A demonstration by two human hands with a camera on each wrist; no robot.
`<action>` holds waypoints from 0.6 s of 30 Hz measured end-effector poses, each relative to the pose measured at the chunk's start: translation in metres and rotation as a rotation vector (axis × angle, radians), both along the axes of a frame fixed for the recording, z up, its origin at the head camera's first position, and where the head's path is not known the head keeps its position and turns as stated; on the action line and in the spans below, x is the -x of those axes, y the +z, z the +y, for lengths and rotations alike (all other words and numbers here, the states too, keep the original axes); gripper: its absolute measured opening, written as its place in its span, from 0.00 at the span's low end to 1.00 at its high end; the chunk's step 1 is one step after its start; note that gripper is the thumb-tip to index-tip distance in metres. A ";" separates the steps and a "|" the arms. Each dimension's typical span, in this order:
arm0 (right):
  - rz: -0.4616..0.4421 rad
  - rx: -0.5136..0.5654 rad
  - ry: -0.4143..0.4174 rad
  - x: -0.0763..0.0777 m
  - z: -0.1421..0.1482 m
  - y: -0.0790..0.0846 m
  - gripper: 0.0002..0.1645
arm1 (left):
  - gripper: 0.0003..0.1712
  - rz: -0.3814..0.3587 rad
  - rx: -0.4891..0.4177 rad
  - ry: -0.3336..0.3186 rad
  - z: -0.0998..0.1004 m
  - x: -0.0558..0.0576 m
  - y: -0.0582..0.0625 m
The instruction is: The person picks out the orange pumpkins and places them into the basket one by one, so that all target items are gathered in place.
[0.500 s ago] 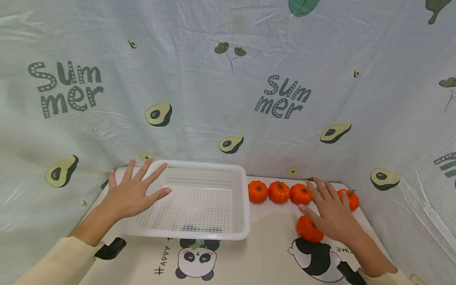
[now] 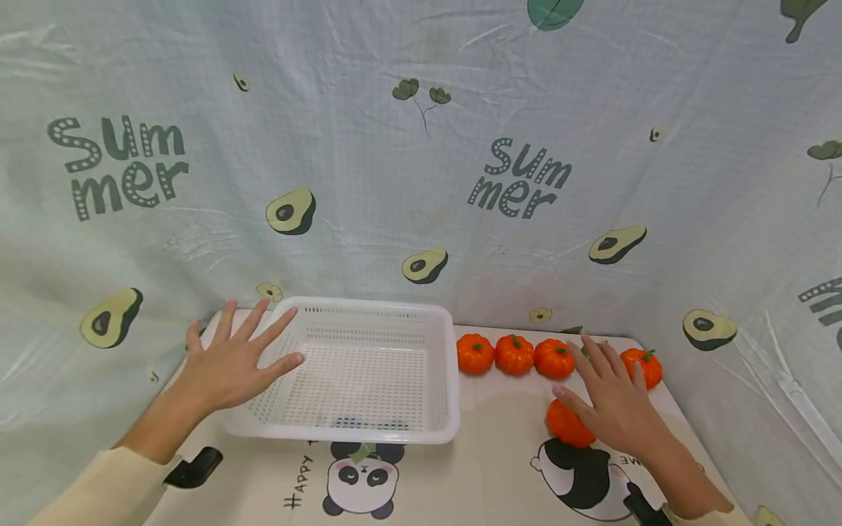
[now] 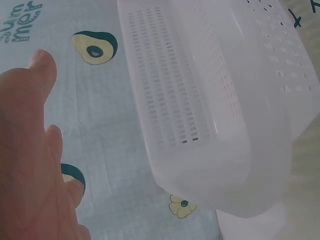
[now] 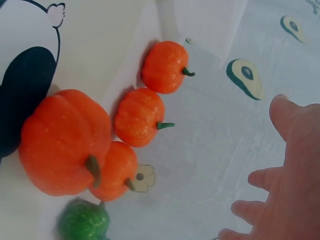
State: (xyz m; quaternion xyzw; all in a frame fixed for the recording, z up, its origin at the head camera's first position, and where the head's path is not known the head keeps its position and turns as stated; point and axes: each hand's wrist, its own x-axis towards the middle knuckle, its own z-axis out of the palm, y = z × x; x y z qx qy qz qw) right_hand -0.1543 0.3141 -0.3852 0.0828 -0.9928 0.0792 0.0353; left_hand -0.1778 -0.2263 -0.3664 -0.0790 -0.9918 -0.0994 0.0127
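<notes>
My left hand [image 2: 226,367], fingers spread, hovers over the left edge of a white plastic basket [image 2: 454,380] and holds nothing. In the left wrist view the basket's slotted wall [image 3: 165,85] stands apart from the fingers. My right hand [image 2: 621,405] is spread above several small pumpkins, also holding nothing. Beneath its thumb lies an orange pumpkin [image 2: 567,424]. Behind its fingers a green pumpkin [image 4: 84,220] is partly hidden in the head view. Three orange pumpkins, the nearest being one pumpkin [image 2: 555,359], line the back edge, and another pumpkin [image 2: 647,367] sits at far right.
The table [image 2: 500,453] has a pale cover with panda prints. A white curtain [image 2: 355,183] with avocado and lettering prints hangs behind the table and along both sides. A dark strap [image 2: 194,467] sits at the left wrist.
My left hand has shifted slightly left, away from the basket's inside. My right hand has moved a little to the right, showing more of the green pumpkin. The basket and pumpkins stay put.
</notes>
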 end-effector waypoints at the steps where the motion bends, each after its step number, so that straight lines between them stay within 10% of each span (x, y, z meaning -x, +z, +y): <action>1: 0.001 0.001 -0.001 0.000 0.000 -0.002 0.55 | 0.50 0.001 -0.001 0.003 -0.001 -0.001 0.000; 18: -0.038 0.010 -0.045 -0.002 0.010 -0.027 0.55 | 0.51 0.022 -0.006 0.020 -0.015 -0.002 -0.026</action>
